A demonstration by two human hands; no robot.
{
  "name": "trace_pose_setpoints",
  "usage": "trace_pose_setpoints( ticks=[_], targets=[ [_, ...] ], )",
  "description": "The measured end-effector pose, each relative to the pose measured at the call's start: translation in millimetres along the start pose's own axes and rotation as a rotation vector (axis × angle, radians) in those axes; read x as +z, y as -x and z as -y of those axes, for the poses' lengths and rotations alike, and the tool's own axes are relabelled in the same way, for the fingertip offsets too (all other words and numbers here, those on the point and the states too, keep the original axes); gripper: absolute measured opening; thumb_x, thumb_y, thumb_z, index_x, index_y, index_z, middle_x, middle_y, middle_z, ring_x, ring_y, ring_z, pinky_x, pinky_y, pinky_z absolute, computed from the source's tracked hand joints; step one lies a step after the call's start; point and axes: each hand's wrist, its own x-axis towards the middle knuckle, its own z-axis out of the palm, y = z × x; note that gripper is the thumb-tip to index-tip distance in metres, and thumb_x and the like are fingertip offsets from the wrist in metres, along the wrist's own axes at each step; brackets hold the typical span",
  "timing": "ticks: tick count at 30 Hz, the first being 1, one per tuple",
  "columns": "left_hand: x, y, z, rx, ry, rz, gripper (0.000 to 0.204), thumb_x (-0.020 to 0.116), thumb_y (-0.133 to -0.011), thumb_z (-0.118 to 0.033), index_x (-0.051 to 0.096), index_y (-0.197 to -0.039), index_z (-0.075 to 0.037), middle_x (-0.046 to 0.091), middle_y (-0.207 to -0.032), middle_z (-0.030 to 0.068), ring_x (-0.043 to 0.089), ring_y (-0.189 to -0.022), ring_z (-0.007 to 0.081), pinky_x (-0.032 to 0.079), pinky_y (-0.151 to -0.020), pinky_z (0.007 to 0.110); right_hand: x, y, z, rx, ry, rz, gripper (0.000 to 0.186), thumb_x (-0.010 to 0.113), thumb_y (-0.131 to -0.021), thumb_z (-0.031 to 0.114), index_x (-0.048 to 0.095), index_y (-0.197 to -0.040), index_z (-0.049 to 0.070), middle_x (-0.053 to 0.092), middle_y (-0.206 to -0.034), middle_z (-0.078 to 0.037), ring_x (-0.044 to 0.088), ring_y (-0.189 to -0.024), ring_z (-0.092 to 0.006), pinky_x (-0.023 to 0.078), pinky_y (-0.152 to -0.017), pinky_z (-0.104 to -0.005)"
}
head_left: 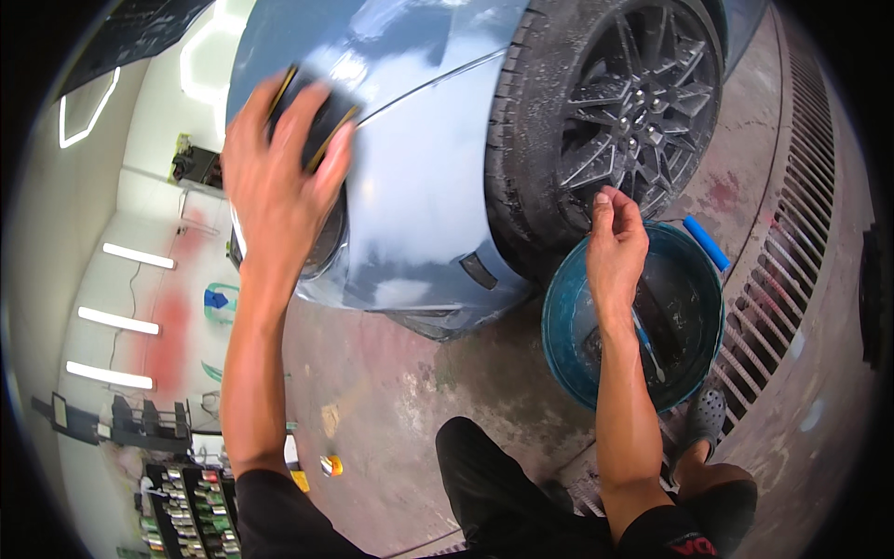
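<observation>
Here the left hand (277,175) is gripping the dark block (329,115) right beneath its fingers (blur is hiding the long axis) — against the car panel (426,182) — while the finger-curled right hand (617,247) is hanging well off rightward.

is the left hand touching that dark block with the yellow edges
Touching: the head view shows the left hand's fingers lying right across the dark block.

Dark block (333,110) (yellow-edged) — tilted, on blue-grey panel (419,182).
</observation>
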Motion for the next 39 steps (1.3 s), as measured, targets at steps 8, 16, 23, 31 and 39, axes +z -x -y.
trace_pose_setpoints(
  ticks=[8,16,23,31,39],
  targets=[
    [-2.2,3.7,6.8,0.015,0.017,0.024,0.044,0.092,-0.090,-0.026,0.079,-0.130,-0.015,0.070,-0.143,0.0153,0.069,-0.122,0.0390,0.055,-0.105,0.048,12.3,2.5,-2.4,-0.026,-0.033,0.014,0.034,0.071,-0.115,0.027,0.075,-0.133,-0.002,0.080,-0.102,-0.008,0.071,-0.093,-0.0117,0.057,-0.083,-0.0300],
    [9.4,-20.2,-4.8,0.066,0.019,-0.009,0.045,0.092,-0.091,-0.028,0.077,-0.132,-0.017,0.069,-0.145,0.0158,0.067,-0.125,0.0386,0.054,-0.105,0.048,9.1,2.3,-4.6,-0.097,-0.062,0.039,0.034,0.070,-0.115,0.027,0.074,-0.132,-0.002,0.079,-0.102,-0.009,0.072,-0.094,-0.0133,0.058,-0.085,-0.0316],
    [13.8,-34.0,-8.2,0.074,-0.001,-0.023,0.043,0.092,-0.092,-0.030,0.079,-0.131,-0.017,0.069,-0.145,0.0165,0.067,-0.126,0.0404,0.054,-0.106,0.049,11.1,-1.3,17.9,-0.066,-0.091,0.016,0.035,0.072,-0.114,0.026,0.074,-0.133,-0.003,0.079,-0.105,-0.009,0.072,-0.096,-0.0129,0.058,-0.086,-0.0310],
    [10.4,-26.5,-6.6,0.054,-0.003,-0.008,0.043,0.091,-0.092,-0.027,0.078,-0.132,-0.018,0.069,-0.146,0.0143,0.068,-0.126,0.0380,0.053,-0.108,0.047,5.2,-7.3,11.7,-0.041,-0.095,-0.019,0.036,0.073,-0.114,0.027,0.074,-0.136,-0.001,0.079,-0.108,-0.008,0.072,-0.097,-0.0126,0.058,-0.084,-0.0298],
    [-39.6,38.5,44.0,-0.025,0.015,0.172,0.043,0.089,-0.095,-0.031,0.078,-0.135,-0.019,0.068,-0.151,0.0136,0.066,-0.133,0.0376,0.050,-0.112,0.048,0.1,-11.5,-11.5,-0.048,-0.055,-0.020,0.035,0.072,-0.114,0.028,0.075,-0.135,0.000,0.078,-0.106,-0.006,0.069,-0.094,-0.0112,0.057,-0.083,-0.0294]
  ],
)
